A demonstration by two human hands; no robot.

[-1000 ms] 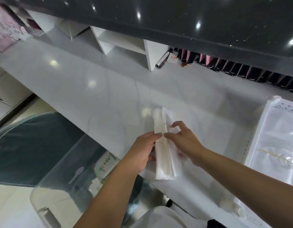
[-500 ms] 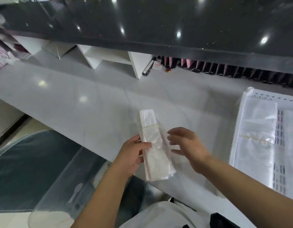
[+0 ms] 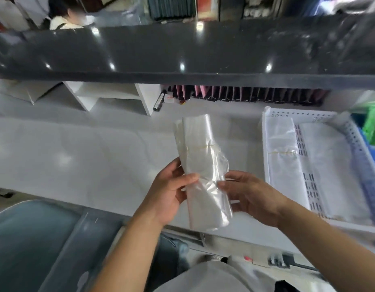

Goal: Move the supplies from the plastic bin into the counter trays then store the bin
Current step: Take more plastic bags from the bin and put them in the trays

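A bundle of clear plastic bags (image 3: 200,157), tied round the middle with a thin rubber band, is lifted above the white counter (image 3: 77,157). My left hand (image 3: 169,192) grips its lower left side. My right hand (image 3: 252,197) holds its lower right edge, thumb on the front. To the right on the counter stands a white perforated tray (image 3: 309,114) with similar bag bundles lying in it. The clear plastic bin (image 3: 62,253) sits low at the lower left, below the counter edge, only partly seen.
A dark raised counter ledge (image 3: 182,53) runs across above the white counter. Under it are white shelf dividers (image 3: 110,95), a pen (image 3: 158,102) and a row of dark and pink sachets (image 3: 245,94). A blue tray with green packets (image 3: 372,127) lies far right. A person sits beyond the ledge.
The bag bundle has been raised off the counter and turned more upright. My right hand went from hovering beside it to holding it. The view shifted up and right, showing more of the tray.
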